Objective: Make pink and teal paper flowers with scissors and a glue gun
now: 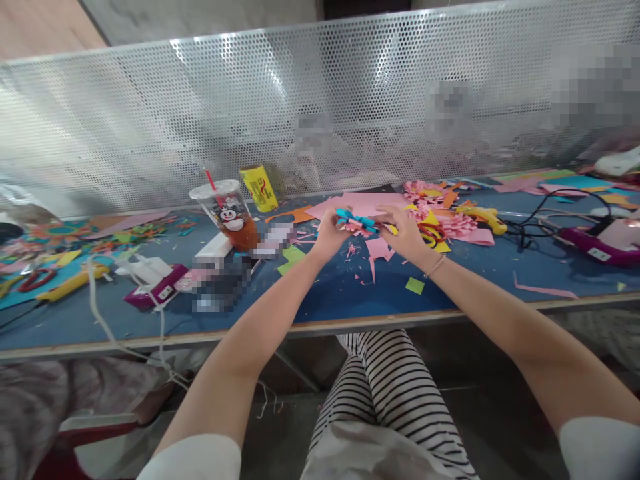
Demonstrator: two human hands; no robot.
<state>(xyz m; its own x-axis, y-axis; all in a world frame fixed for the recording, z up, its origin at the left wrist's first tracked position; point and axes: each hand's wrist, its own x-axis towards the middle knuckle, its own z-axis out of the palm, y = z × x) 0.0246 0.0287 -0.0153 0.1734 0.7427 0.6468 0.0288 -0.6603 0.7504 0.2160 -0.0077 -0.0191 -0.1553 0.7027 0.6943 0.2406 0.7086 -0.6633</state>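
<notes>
Above the blue table, a fringed blue-and-pink paper flower (357, 222) spans the gap between my two hands. My left hand (330, 235) pinches its left side. At the flower's right edge, my right hand (404, 235) has curled fingers and thumb on the paper. Its fingertips are partly hidden. Under them lie small pink paper scraps (379, 249). Scissors with red-and-yellow handles (433, 233) rest just beyond my right wrist, beside pink fringed paper flowers (430, 193).
A lidded drink cup (233, 217) and a yellow packet (259, 189) stand to the left. Purple power strips (156, 288) with cables lie on both sides. A yellow glue gun (75, 283) is far left. A perforated metal panel (350, 100) closes off the table's back.
</notes>
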